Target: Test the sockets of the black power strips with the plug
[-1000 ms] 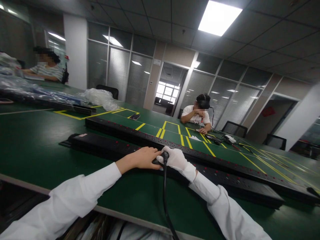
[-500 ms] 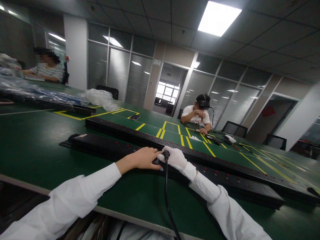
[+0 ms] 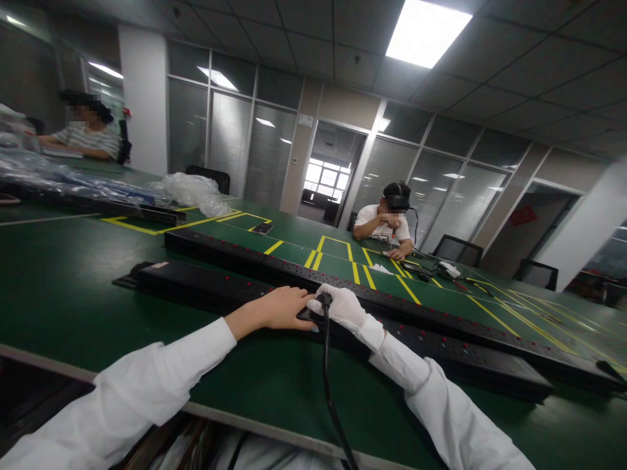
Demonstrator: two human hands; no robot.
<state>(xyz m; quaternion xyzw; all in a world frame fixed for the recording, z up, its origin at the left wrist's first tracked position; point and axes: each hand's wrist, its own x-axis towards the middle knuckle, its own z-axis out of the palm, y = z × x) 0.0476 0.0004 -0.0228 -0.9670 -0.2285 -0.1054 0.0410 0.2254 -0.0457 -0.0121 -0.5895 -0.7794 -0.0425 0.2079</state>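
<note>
A long black power strip (image 3: 196,284) with small red dots lies across the green table in front of me. My left hand (image 3: 287,308), bare, rests over its middle with the fingers wrapped over its edge. My right hand (image 3: 343,308), in a white glove, is closed on a black plug (image 3: 324,298) at the strip, touching the left fingertips. From the plug a black cable (image 3: 327,378) hangs down over the table's near edge. The plug's prongs are hidden. Just behind lies a second long black strip (image 3: 235,253), parallel to the first.
Clear plastic wrap (image 3: 193,191) and wrapped dark bars lie at the left. A phone (image 3: 262,228) lies beyond the strips. Across the green table (image 3: 98,261), a person (image 3: 385,225) sits near cables; another person (image 3: 91,134) sits far left.
The whole view has shifted very slightly. Both hands keep the same hold on the strip and the plug.
</note>
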